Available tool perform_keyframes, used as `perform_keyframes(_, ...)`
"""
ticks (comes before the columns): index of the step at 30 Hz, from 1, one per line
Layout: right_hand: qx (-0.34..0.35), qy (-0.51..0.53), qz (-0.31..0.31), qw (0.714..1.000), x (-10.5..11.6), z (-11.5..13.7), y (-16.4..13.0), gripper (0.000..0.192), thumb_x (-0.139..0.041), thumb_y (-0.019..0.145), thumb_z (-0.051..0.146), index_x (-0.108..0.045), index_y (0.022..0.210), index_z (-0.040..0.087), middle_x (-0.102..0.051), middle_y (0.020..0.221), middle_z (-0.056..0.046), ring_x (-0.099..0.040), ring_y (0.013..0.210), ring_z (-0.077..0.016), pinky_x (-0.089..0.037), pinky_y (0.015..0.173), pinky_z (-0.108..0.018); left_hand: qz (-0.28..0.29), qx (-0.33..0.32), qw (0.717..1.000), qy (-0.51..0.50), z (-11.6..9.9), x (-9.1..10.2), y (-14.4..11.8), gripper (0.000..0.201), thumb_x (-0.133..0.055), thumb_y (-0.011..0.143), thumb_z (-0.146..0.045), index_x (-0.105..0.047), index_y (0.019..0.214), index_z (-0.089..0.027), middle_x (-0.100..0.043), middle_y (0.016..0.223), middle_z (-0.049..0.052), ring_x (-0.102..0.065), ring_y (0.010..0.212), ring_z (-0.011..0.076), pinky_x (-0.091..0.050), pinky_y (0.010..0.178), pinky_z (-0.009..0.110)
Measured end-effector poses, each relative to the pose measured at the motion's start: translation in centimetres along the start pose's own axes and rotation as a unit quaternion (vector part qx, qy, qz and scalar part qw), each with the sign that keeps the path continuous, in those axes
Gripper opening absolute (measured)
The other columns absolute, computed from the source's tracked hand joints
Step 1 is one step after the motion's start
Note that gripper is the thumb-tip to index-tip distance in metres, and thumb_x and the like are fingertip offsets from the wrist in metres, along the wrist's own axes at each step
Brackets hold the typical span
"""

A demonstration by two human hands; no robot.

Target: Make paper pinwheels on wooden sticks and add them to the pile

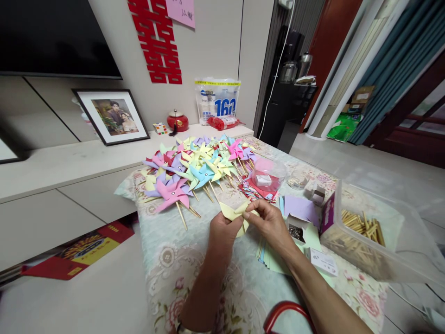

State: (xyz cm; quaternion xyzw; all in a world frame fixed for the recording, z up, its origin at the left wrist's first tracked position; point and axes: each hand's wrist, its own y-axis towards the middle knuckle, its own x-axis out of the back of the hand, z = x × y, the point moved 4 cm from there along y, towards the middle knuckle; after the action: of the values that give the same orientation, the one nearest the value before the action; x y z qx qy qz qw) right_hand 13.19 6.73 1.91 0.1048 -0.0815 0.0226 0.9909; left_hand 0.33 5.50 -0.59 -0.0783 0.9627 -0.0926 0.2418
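Observation:
Above the table's near middle, a pale yellow paper pinwheel [229,211] with partly folded blades is between my two hands. My left hand [224,230] grips it from the left, fingers wrapped under the paper. From the right, my right hand [266,220] pinches a folded blade tip near the centre. Whether a pin is between those fingers I cannot make out. Beyond my hands lies a heap of finished pinwheels [203,174] on wooden sticks, in pink, yellow, blue and purple. Right of my right hand sits a small open box of metal pins [296,233].
A clear plastic bin [361,250] of short wooden sticks [361,227] stands at the right. Coloured paper sheets [301,208] and a white box [321,261] lie beside it. A red curved handle [288,308] is at the near edge. A framed photo [111,116] stands on the cabinet behind.

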Motion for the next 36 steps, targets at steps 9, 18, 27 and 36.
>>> perform_keyframes(9, 0.029, -0.057, -0.005, 0.998, -0.22, -0.22, -0.13, 0.011, -0.067, 0.079, 0.03, -0.064, 0.077, 0.02, -0.066, 0.078, -0.002, -0.059, 0.076, -0.0184, -0.045, 0.074, -0.031, -0.035, 0.002, 0.999, -0.01, 0.2, 0.12, 0.08, 0.036, -0.081, 0.055, -0.018, -0.076, 0.09, -0.011, -0.079, 0.081, 0.007, -0.073, 0.072, 0.0219, -0.056, 0.069, 0.029)
perform_keyframes(18, 0.033, -0.079, -0.002, 0.996, -0.37, -0.01, -0.31, 0.009, -0.066, 0.082, 0.029, -0.064, 0.079, 0.02, -0.066, 0.08, -0.002, -0.06, 0.078, -0.0185, -0.044, 0.074, -0.03, -0.05, 0.007, 0.999, 0.011, 0.01, 0.19, -0.15, 0.033, -0.081, 0.055, -0.02, -0.077, 0.087, -0.011, -0.079, 0.08, 0.006, -0.071, 0.068, 0.0201, -0.055, 0.065, 0.027)
perform_keyframes(27, 0.039, -0.066, -0.003, 0.997, -0.36, -0.13, -0.27, 0.009, -0.066, 0.081, 0.028, -0.064, 0.079, 0.02, -0.065, 0.079, -0.001, -0.059, 0.077, -0.0177, -0.044, 0.074, -0.029, -0.078, 0.009, 0.997, 0.026, -0.2, 0.17, -0.28, 0.033, -0.082, 0.053, -0.018, -0.076, 0.085, -0.01, -0.078, 0.073, 0.005, -0.07, 0.062, 0.0185, -0.053, 0.059, 0.025)
perform_keyframes(36, 0.036, -0.053, -0.001, 0.998, -0.38, -0.18, -0.21, 0.009, -0.066, 0.081, 0.029, -0.064, 0.078, 0.021, -0.065, 0.079, -0.001, -0.059, 0.077, -0.0179, -0.045, 0.074, -0.03, -0.057, 0.022, 0.998, 0.012, -0.43, 0.05, -0.43, 0.036, -0.084, 0.052, -0.021, -0.077, 0.085, -0.009, -0.077, 0.071, 0.006, -0.068, 0.059, 0.0177, -0.052, 0.058, 0.026)
